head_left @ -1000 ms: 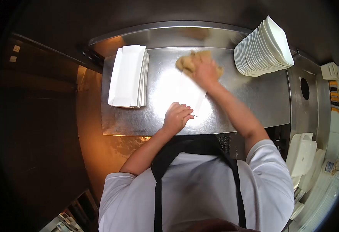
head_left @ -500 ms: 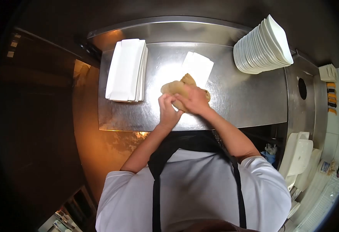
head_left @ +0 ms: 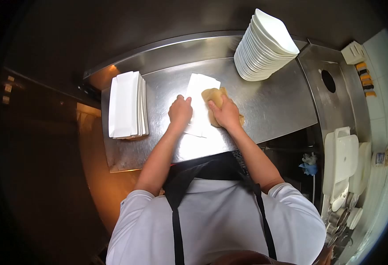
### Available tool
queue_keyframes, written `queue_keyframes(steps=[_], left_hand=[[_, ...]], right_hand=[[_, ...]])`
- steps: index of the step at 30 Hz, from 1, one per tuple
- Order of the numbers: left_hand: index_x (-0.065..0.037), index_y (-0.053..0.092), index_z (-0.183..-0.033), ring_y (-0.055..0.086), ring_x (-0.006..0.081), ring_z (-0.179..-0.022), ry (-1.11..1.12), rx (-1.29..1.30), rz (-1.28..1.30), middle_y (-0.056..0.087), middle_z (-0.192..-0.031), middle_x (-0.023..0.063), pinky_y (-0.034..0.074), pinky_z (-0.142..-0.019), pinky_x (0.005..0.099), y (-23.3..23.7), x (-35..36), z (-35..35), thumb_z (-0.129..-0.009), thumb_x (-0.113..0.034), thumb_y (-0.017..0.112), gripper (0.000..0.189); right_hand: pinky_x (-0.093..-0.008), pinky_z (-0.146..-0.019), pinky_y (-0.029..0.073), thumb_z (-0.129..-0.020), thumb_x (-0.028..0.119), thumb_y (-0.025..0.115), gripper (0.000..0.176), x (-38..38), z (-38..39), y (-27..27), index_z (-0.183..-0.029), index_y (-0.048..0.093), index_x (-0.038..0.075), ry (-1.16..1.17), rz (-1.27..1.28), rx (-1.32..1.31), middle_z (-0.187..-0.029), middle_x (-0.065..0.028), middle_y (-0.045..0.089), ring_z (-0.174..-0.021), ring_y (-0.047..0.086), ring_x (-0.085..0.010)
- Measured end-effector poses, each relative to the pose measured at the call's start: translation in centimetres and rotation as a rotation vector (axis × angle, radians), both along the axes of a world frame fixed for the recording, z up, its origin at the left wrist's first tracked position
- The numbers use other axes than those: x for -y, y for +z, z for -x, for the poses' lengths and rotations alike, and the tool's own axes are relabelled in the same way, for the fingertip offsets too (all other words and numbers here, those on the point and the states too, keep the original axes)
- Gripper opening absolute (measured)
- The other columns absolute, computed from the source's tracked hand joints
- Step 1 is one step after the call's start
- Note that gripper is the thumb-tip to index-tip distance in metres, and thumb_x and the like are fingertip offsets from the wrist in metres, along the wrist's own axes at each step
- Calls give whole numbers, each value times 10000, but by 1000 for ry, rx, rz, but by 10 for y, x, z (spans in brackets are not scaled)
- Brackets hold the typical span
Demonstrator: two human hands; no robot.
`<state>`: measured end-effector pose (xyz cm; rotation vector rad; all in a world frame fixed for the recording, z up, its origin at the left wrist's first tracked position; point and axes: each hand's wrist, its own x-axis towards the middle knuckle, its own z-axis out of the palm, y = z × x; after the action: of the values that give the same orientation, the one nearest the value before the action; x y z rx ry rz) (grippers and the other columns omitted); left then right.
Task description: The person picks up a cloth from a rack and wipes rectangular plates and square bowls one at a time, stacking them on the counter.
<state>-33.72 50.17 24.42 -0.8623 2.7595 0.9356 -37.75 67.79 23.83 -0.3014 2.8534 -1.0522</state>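
A white rectangular plate [head_left: 198, 106] lies on the steel counter [head_left: 273, 106] in front of me. My right hand [head_left: 226, 113] grips a crumpled tan cloth [head_left: 214, 95] at the plate's right side. At its left edge is my left hand [head_left: 180, 111], fingers curled in and thumb up; whether it pinches the plate's edge is hard to make out, but the fingers are closed.
A stack of white rectangular plates [head_left: 124, 105] stands at the counter's left. Curved white dishes [head_left: 264, 46] are stacked and leaning at the back right. Beyond the counter's right end are a round hole [head_left: 328, 81] and pale plastic containers [head_left: 346, 154].
My hands have moved apart, the left one off the cloth. The cloth has shifted to the right with my right hand, uncovering more of the plate. The view has turned.
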Motion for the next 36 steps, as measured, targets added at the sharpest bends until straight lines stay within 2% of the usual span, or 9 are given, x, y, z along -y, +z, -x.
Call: queue_keyframes(steps=[7,8,13,18,22,27,29,32,36], left_hand=[[37,576,-1042,668,450,-942,-187,-249,-91,688,-956,287,499,-858,510,-1,1,-7,-1032,-357,460,410],[35,586,-1020,670,446,-932,-289,-332,-106,688,-948,286,500,-845,504,-4,4,-9,-1035,-362,451,420],[37,628,-945,671,347,-810,24,-461,-512,690,-853,203,492,-759,443,-22,-2,2,-1042,-399,443,483],[0,615,-1113,648,186,-855,-119,-467,-1450,670,-856,69,512,-794,364,-20,-3,-18,-1060,-353,455,391],[-2,622,-1098,632,173,-819,-197,-562,-1742,659,-843,55,506,-764,351,17,29,-34,-1062,-363,452,401],[-5,632,-1079,612,158,-774,-222,-715,-1530,644,-825,38,497,-726,335,48,19,-43,-1064,-376,449,414],[-6,636,-1072,604,152,-756,-187,-827,-1318,638,-819,31,494,-711,329,57,0,-36,-1066,-381,447,420],[-7,642,-1060,591,142,-729,-100,-939,-1026,630,-808,20,489,-688,319,76,-6,-35,-1067,-389,445,429],[-8,650,-996,557,128,-689,144,-938,-737,607,-768,10,468,-650,309,88,38,-34,-1071,-411,431,465]], right_hand=[[-417,-894,523,-896,417,698,524,-3,-25,13,-1203,626,-1,144,715,219,-1087,-225,698,-1028,681,-358],[-386,-894,526,-915,312,701,432,-2,-33,22,-1206,631,2,171,527,110,-1082,-184,711,-1016,695,-285],[-326,-841,541,-957,175,656,314,4,-3,117,-1197,625,-25,58,1015,-70,-1072,-100,701,-965,673,-175],[-344,-841,550,-919,174,703,331,27,33,120,-1176,614,-13,355,984,19,-1071,-107,701,-958,679,-195],[-479,-1035,430,-630,237,842,669,41,-65,54,-1264,666,116,673,630,-397,-1239,-179,600,-1180,563,-400],[-454,-946,484,-626,242,839,654,61,-62,113,-1238,667,85,563,711,-562,-1221,-184,544,-1121,565,-376],[-409,-885,517,-776,264,792,488,72,-25,153,-1186,659,35,433,899,-476,-1136,-182,611,-1041,626,-322],[-373,-856,527,-920,254,684,341,76,-1,190,-1148,647,3,362,1016,124,-1022,-172,680,-940,677,-269],[-350,-833,532,-971,225,629,292,87,-38,118,-1159,646,2,402,915,103,-982,-156,716,-914,694,-221]])
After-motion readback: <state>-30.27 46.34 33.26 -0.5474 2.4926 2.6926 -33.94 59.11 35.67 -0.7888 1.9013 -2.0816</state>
